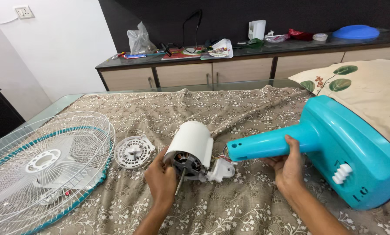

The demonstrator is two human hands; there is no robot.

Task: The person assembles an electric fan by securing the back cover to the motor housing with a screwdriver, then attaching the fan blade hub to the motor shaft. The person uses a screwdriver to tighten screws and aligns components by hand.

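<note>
The left hand (161,180) grips the front end of the white fan motor (190,150), fingers closed around the exposed winding face, with the metal shaft (180,181) projecting down beside the palm. The right hand (288,167) is wrapped around the neck of the turquoise fan stand (334,143), thumb over the top, holding it just right of the motor. The motor lies on its side between the two hands, its white pivot bracket (221,169) near the open end of the stand's neck; thin wires show in the gap. All rests on a worktop covered with a brown floral cloth (229,109). A small round white cap (134,151) lies just left of the motor, and further left sits the wire fan guard (42,165) with a turquoise rim. Beyond, a dark sideboard (247,61) against the wall carries papers, a plastic bag and a blue lid.
</note>
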